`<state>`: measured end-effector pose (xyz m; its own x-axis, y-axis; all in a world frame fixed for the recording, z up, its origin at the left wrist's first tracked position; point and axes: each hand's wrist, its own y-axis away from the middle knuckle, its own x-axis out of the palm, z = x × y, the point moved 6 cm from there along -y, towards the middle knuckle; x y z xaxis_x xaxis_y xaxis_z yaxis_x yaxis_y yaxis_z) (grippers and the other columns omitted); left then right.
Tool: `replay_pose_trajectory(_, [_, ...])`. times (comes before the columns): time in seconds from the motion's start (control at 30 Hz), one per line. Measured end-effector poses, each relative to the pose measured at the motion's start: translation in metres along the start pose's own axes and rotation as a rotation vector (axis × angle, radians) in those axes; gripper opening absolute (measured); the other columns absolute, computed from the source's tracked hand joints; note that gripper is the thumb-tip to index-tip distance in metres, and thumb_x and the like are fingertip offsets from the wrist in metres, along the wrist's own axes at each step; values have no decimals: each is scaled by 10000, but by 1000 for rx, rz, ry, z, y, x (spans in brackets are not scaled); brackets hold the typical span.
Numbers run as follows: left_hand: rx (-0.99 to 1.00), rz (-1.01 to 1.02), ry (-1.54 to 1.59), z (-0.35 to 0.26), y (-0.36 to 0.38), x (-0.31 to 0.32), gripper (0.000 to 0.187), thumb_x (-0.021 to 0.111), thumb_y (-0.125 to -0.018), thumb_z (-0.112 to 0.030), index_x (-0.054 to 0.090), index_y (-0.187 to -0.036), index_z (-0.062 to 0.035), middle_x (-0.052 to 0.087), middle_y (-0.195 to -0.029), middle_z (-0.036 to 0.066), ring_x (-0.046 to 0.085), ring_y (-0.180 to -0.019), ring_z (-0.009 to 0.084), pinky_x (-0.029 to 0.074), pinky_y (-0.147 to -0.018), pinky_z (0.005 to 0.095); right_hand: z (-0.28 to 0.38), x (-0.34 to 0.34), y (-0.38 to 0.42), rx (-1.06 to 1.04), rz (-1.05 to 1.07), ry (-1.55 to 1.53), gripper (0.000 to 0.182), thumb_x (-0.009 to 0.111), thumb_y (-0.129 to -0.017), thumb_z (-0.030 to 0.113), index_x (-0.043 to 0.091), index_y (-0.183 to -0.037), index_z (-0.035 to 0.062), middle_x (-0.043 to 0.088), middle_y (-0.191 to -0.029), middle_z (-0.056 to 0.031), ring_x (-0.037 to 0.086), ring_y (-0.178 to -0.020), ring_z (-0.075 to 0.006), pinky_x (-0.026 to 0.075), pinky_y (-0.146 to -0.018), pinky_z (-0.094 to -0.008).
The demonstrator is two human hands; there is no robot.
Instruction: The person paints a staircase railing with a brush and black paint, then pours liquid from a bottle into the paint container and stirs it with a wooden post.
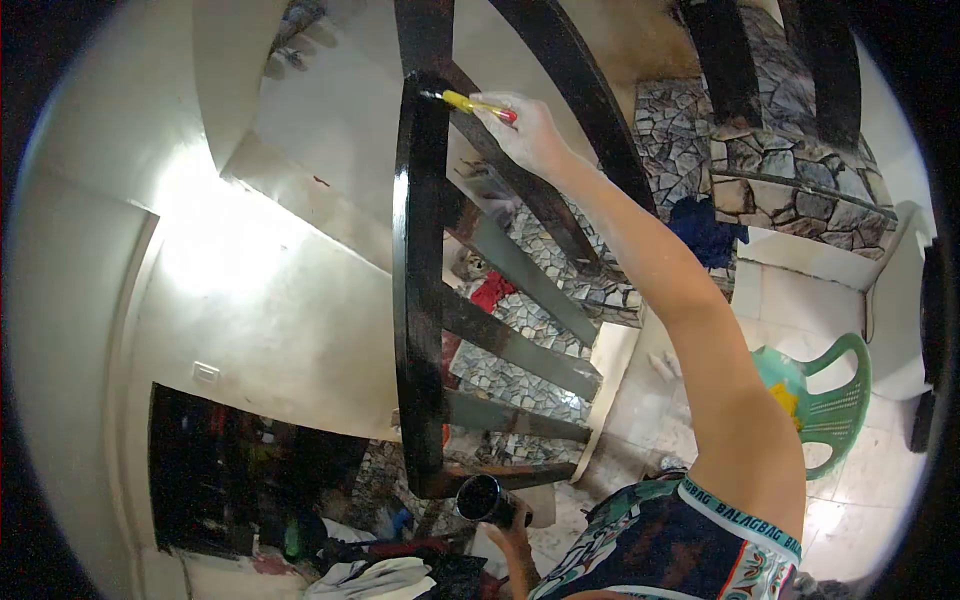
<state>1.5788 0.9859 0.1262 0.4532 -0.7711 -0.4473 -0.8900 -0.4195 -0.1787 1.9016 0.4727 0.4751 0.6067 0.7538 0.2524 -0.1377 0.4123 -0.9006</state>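
My right hand is raised at the end of an outstretched arm. Its fingers are closed around a paintbrush with a yellow and red handle. The brush tip touches the upper part of a black wooden rail, where a wet, shiny patch shows. Low in the view, my left hand grips a dark cup from its side. Dark, glossy liquid seems to fill the cup, which is close to the rail's lower end. Several dull grey-brown slats run from the rail to a pale ledge.
Other dark beams cross above and to the right. Stone-patterned cladding covers part of the structure. A green plastic chair stands at right on the tiled floor. Crumpled cloths lie at bottom left, below a dark opening.
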Motion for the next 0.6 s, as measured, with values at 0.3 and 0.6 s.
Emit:
replay_pose_trajectory(0.3, [-112, 85, 192, -34, -2, 19, 345, 822, -740, -23, 629, -1025, -8, 673, -921, 71, 637, -824, 226, 526, -763, 380, 29, 30, 50, 36, 275, 49, 271, 672, -960, 147, 671, -1191, 5, 704, -1146, -190, 710, -998, -309, 564, -878, -375])
replay_pose_trajectory(0.6, [-145, 235, 425, 21, -22, 54, 454, 856, -712, -52, 638, -1107, -4, 681, -964, 69, 632, -842, 206, 520, -778, 362, 159, 52, 260, 153, 678, -344, 367, 654, -949, 49, 603, -1312, 41, 615, -1287, -204, 592, -1250, -352, 500, -1063, -431])
